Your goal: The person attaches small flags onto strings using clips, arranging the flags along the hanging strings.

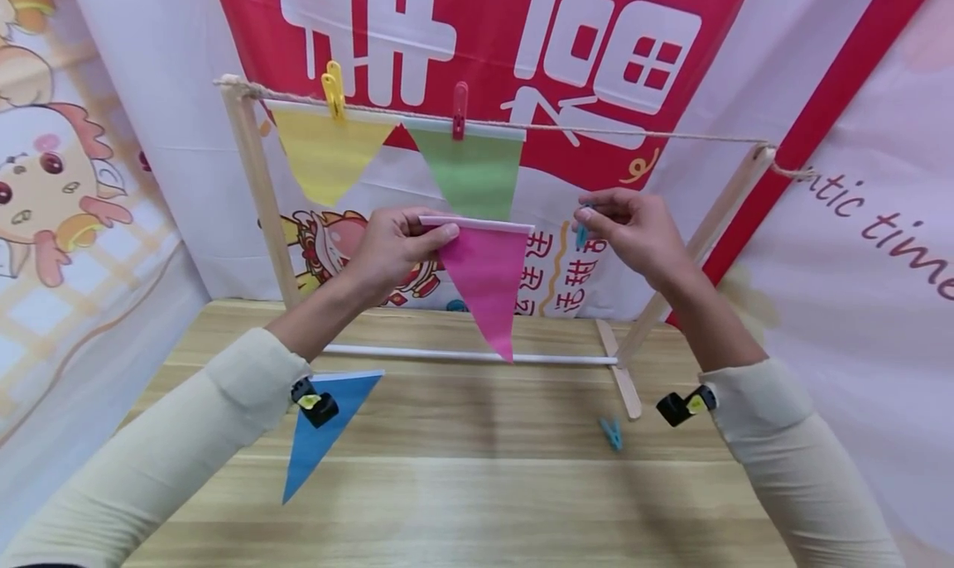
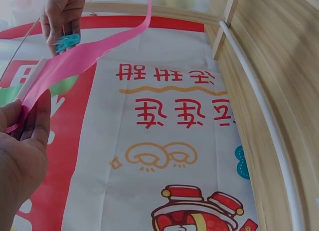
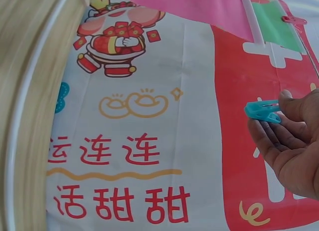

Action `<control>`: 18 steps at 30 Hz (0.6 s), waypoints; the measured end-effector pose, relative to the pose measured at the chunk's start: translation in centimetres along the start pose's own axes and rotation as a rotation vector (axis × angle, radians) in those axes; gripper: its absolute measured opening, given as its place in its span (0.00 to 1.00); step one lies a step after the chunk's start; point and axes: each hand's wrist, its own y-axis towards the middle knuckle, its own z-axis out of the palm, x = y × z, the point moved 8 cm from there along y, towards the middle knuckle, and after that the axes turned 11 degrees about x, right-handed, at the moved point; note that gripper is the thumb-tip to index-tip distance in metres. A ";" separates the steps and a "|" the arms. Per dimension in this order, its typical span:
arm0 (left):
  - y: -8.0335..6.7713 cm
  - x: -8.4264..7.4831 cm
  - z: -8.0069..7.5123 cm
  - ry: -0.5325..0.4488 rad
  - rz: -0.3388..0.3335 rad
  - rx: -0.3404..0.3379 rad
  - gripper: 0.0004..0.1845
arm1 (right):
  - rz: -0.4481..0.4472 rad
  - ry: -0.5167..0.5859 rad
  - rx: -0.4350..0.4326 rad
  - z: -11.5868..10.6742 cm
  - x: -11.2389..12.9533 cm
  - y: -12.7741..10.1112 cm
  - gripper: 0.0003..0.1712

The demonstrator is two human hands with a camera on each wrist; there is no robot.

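Below the twine [image 1: 581, 127]: pink triangular pennant [image 1: 486, 274], its white-edged top uppermost and tip hanging down, overlapping the green pennant [image 1: 480, 169] in the head view.
Left hand [image 1: 391, 252]: pinches the pink pennant's upper left corner.
Right hand [image 1: 643, 230]: pinches a turquoise clothespin [image 3: 260, 110], apart from the pink pennant.
Pegged on the twine: yellow pennant [image 1: 328, 150] under a yellow clothespin [image 1: 334, 92]; green one under a dark-pink clothespin [image 1: 460, 108].
Wood-grain tabletop [image 1: 447, 493]: blue pennant [image 1: 315, 445] near the left sleeve [image 1: 238, 390]; second turquoise clothespin [image 1: 611, 434] near the frame's right wooden foot [image 1: 620, 377].
Behind: red-and-white printed backdrop [image 1: 499, 13].
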 end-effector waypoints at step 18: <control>0.9 -0.9 0.4 -0.021 0.015 -0.021 0.16 | -0.059 0.035 -0.035 -0.7 1.8 0.3 0.28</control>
